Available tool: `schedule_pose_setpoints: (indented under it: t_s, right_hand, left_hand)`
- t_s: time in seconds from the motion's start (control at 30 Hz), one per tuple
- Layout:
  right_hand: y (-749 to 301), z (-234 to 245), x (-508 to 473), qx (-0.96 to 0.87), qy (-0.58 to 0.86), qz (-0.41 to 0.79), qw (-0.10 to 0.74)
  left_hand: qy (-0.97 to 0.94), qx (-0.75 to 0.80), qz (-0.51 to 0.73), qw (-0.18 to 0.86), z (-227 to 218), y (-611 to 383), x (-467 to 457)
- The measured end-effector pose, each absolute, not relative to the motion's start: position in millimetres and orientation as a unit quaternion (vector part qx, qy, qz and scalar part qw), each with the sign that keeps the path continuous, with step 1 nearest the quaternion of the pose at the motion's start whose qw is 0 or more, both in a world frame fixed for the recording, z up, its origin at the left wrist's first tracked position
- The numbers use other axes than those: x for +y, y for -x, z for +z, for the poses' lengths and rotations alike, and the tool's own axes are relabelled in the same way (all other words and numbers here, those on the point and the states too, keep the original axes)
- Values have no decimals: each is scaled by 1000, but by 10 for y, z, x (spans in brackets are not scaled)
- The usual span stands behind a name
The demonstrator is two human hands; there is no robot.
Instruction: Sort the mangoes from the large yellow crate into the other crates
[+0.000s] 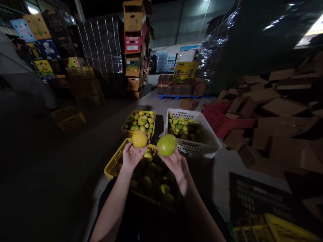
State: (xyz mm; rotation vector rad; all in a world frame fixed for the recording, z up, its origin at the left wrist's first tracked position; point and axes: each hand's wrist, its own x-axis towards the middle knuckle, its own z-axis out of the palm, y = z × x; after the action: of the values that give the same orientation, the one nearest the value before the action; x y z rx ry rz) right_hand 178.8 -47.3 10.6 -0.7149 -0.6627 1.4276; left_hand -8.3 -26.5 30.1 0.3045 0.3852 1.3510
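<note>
My left hand (132, 156) is closed around a round yellow fruit (139, 138), lifted above the near yellow crate. Level with it, my right hand (176, 162) grips a larger, smooth green fruit (167, 145) from below and the right. The exact kind of fruit is unclear. Below both hands is the yellow crate (110, 167), holding many green and yellow fruits, mostly in shadow. Beyond it stands a smaller-looking yellow crate (125, 132) filled with yellow-green fruit. To its right, a white crate (212, 136) is partly filled with similar fruit.
Flattened cardboard boxes (282, 134) and a red crate (219, 119) lie to the right. A black crate (259, 198) and another yellow crate (282, 228) are at lower right. Stacked cartons (133, 43) rise ahead. An orange-yellow crate (69, 119) sits left; a blurred person (27, 77) is beyond.
</note>
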Motion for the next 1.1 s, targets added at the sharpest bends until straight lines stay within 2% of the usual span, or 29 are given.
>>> schedule_pose_setpoints:
  t_s: [0.2, 0.53, 0.73, 1.1]
  right_hand:
    - [-1734, 317, -412, -231, 294, 695, 614]
    - [-1676, 213, -378, -162, 303, 719, 605]
    - [-1681, 263, -372, -113, 339, 722, 593]
    - [-1686, 189, -364, -98, 357, 674, 639]
  left_hand:
    - [-49, 214, 585, 781, 344, 71, -262]
    - [-45, 254, 569, 781, 361, -16, -243]
    - [-45, 285, 537, 793, 229, -165, -170]
    - [-35, 270, 552, 788, 296, -261, -199]
